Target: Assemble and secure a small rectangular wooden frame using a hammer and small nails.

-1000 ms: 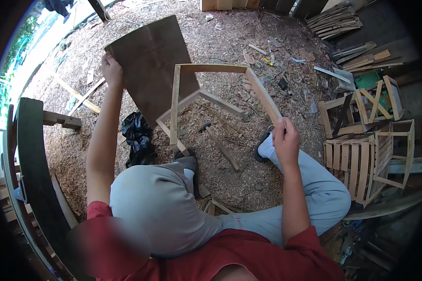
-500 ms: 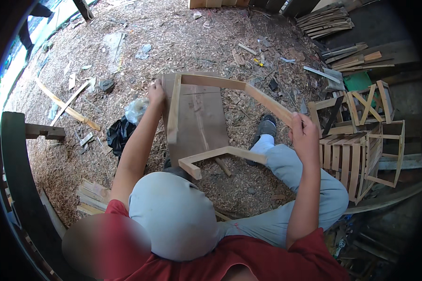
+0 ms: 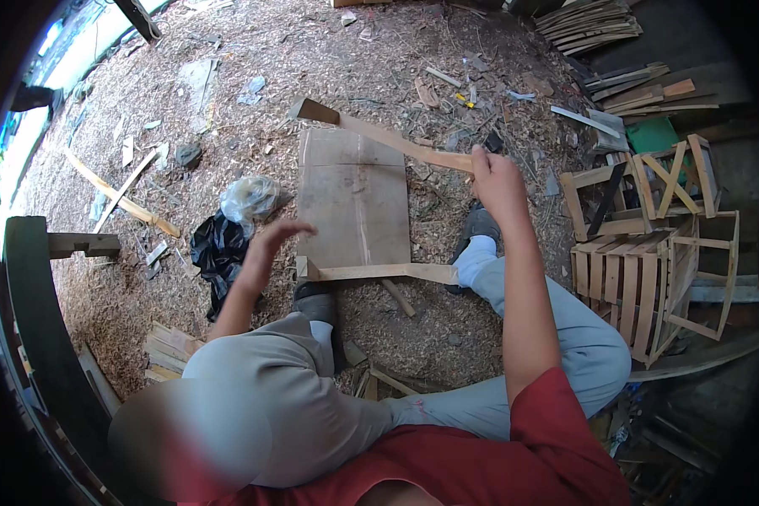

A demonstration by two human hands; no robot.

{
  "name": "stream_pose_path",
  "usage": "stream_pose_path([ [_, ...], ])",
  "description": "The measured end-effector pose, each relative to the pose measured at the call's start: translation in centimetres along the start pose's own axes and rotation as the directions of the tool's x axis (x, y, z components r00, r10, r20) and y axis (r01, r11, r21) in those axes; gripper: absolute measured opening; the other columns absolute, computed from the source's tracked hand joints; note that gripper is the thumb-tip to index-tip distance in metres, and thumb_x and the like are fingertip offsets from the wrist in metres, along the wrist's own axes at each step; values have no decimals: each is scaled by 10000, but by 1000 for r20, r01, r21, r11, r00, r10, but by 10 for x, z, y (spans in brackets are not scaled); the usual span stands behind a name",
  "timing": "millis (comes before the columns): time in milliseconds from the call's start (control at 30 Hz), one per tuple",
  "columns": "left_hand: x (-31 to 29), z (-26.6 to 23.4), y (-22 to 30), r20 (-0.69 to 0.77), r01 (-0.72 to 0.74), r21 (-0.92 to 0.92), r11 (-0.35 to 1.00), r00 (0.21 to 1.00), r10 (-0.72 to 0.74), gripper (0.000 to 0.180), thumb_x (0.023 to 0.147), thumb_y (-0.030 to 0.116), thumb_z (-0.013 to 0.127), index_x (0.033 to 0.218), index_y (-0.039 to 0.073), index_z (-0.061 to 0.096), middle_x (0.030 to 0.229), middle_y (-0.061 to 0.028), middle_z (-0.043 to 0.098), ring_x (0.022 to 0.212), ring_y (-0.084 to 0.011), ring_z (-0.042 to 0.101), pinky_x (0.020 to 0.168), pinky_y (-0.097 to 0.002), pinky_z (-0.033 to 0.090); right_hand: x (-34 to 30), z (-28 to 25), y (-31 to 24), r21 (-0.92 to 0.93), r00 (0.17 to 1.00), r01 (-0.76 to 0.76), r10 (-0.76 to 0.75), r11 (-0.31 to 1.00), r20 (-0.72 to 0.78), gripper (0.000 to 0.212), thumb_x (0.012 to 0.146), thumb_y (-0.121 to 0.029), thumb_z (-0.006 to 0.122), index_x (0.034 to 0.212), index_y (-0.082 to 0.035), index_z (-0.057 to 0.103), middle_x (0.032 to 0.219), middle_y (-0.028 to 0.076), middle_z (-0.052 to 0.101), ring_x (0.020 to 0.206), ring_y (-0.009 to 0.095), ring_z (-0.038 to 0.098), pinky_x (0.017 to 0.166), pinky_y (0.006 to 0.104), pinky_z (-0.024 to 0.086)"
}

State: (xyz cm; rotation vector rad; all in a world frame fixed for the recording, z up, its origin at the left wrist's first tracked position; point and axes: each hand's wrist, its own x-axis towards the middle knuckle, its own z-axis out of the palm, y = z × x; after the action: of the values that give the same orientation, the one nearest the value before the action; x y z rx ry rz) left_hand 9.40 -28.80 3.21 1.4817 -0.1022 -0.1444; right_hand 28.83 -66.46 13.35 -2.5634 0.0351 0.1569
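My right hand (image 3: pixel 499 190) is closed round the right end of an angled wooden frame piece (image 3: pixel 396 143), a pale strip with a short block at its far left end. The piece is raised near the far edge of a broad wooden board (image 3: pixel 346 211). My left hand (image 3: pixel 266 249) is beside the board's left edge, its fingers stretched out and holding nothing. A second angled wooden frame piece (image 3: pixel 363 272) is along the board's near edge, between my two shoes.
A black plastic bag (image 3: pixel 219 253) and a clear plastic bag (image 3: pixel 251 198) lie left of the board. Slatted wooden frames (image 3: pixel 641 287) stand at the right, below stacked thin wood strips (image 3: pixel 590 29). Wood shavings cover the ground. A dark post (image 3: pixel 29 337) rises at the left.
My left hand has let go of the board's left edge and drawn back toward me. My right hand has moved up and left, turning the frame piece. The second piece now sits straighter along the board.
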Motion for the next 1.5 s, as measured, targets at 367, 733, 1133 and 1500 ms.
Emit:
stream_pose_path([
  [367, 3, 23, -49, -391, -155, -93, 984, 914, 107, 157, 887, 70, 706, 853, 61, 553, 825, -30, 598, 721, -108, 525, 660, -264, 423, 13, 47, 36, 59, 1000, 6, -7, 998, 17, 612, 1099, -495, 467, 824, 3, 693, 551, 78, 606, 505, 212, 623, 574, 385, 491],
  [733, 83, -149, 7, -19, -128, -158, 979, 992, 127, 444, 854, 445, 721, 773, 93, 463, 637, 17, 425, 559, -111, 400, 535, -280, 295, 13, 21, 9, 196, 996, -89, 83, 977, 38, 666, 1088, -539, 473, 760, 3, 679, 519, 50, 569, 438, 156, 552, 472, 343, 429],
  [1133, 81, -153, -45, -355, -118, 311, 943, 906, 231, 544, 1079, 345, 598, 1499, 16, 493, 1459, -174, 601, 1437, -292, 503, 1228, -431, 329, 21, 86, 26, 204, 935, -339, 303, 918, 186, 704, 1080, -591, 421, 818, -1, 701, 585, 107, 629, 533, 300, 639, 612, 462, 537],
  [1500, -37, -15, -183, -677, 251, -387, 887, 576, -458, 422, 1077, 210, 619, 1415, -19, 509, 1188, -110, 664, 971, -166, 667, 863, -319, 545, 4, 114, 54, 230, 948, 314, -290, 921, -131, 675, 995, -667, 582, 1242, -40, 590, 942, 179, 736, 875, 397, 730, 786, 480, 558],
])
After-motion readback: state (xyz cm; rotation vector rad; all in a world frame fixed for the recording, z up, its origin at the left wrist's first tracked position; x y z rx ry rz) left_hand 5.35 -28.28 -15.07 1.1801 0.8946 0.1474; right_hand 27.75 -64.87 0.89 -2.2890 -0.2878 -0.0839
